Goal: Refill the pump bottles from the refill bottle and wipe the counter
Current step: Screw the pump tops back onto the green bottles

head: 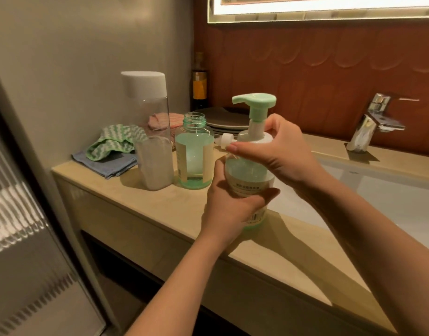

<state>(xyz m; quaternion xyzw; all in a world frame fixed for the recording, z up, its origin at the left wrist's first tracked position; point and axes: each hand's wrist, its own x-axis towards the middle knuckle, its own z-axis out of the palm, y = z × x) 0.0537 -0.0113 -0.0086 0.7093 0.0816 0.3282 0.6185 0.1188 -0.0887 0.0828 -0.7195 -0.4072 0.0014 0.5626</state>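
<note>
Just left of the sink (378, 190), over the front edge of the counter (165, 204), we hold the pump bottle (249, 170) upright in both hands. Our left hand (230, 204) wraps its body from below, fingers and thumb curled round the label. Our right hand (281, 151) comes over the shoulder, its fingers curled round the pump collar (252, 138) beneath the green pump head (256, 100). Pale green liquid fills roughly the lower half. We judge the step in hand to be a twist of that collar, though we cannot tell whether we are loosening it to refill or tightening it afterwards. Farther left of the sink stands an open bottle (194, 151), uncapped and well filled with similar green liquid, probably the refill bottle; a small white cap (225, 139) lies just behind it. If we are opening, the next move calls for a firm left grip, lifting the pump straight out, then setting the bottle down flat before pouring. Folded cloths (111, 144) lie farthest left of the sink, ready for the wipe.
</note>
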